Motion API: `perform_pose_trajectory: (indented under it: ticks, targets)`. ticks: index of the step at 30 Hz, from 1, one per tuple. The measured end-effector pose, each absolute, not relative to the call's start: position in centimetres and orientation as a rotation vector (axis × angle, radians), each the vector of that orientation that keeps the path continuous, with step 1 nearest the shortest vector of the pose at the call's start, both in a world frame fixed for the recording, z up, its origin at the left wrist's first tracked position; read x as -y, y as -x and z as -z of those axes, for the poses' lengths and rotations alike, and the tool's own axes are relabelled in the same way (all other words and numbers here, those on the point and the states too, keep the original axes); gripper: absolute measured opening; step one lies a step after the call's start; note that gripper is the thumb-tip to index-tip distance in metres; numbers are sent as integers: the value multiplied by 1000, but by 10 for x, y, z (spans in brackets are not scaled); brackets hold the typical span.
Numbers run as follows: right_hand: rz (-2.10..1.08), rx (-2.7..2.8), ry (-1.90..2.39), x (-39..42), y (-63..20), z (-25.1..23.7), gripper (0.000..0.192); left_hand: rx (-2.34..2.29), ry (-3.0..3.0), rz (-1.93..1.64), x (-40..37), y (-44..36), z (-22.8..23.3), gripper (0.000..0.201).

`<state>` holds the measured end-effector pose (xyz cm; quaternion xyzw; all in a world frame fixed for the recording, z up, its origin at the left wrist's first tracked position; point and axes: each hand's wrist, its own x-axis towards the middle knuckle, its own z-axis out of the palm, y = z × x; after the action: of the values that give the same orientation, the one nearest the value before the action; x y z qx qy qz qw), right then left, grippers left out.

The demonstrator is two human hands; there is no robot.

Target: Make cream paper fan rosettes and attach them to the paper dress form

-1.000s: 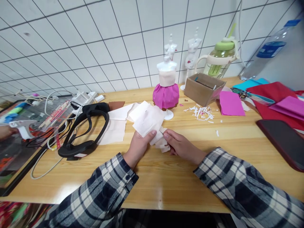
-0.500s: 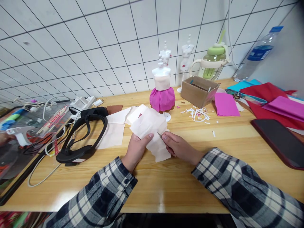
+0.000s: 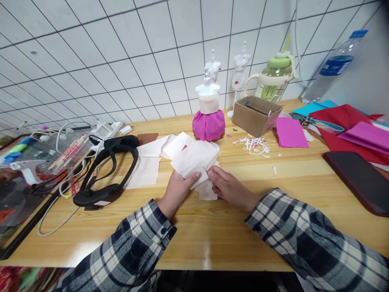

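Note:
My left hand (image 3: 179, 187) pinches an off-white sheet of thin, crinkled paper (image 3: 196, 158), thumb on top and fingers beneath. The sheet has jagged edges and a small hole near its upper left. At its right edge, my right hand (image 3: 226, 186) is closed around a thin, pointed metal tool (image 3: 205, 169). Only the tip shows, lying against the paper; the rest is hidden in my fingers. Just beyond stands a small white dress form (image 3: 207, 90) wrapped in a pale band and a magenta puffed skirt (image 3: 208, 125). The paper overlaps the view of its base.
Left lie a black headset strap frame (image 3: 106, 174), cables, a white glue gun (image 3: 28, 170) and pale sheets (image 3: 146, 170). Another person's hand (image 3: 9, 174) is at the far left. Right are a cardboard box (image 3: 255, 117), paper scraps (image 3: 253, 145), magenta paper (image 3: 291, 133), a phone (image 3: 358, 180) and bottles.
The paper has tilted and shifted up and right, now covering the dress form's base. The tool's tip shows less, and both hands have moved only slightly.

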<state>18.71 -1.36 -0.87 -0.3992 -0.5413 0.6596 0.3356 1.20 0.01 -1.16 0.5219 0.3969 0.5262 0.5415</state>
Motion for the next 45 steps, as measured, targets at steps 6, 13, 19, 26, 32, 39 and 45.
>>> perform_pose_trajectory:
  ticks: [6,13,19,26,32,39,45]
  targets:
    - [-1726,1398,998,15,-186,7,40,-901,-1167,-1235,1,-15,15,83]
    - [-1702,1399,1013,14,-184,11,40,-884,-1168,-1265,0,-16,15,95]
    - [-1703,1406,1023,14,-186,10,39,-903,-1208,-1255,-1,-15,17,95]
    - [-1634,1448,1055,13,-187,10,37,-908,-1202,-1239,0,-14,14,88]
    - [-1619,1491,1108,12,-189,10,36,-893,-1168,-1329,-2,-10,10,79]
    - [-1633,1556,1095,13,-189,10,37,-1092,-1279,-1279,-3,-2,7,76]
    - [-1683,1514,1053,12,-188,14,40,-1118,-1276,-1282,-5,-1,7,74]
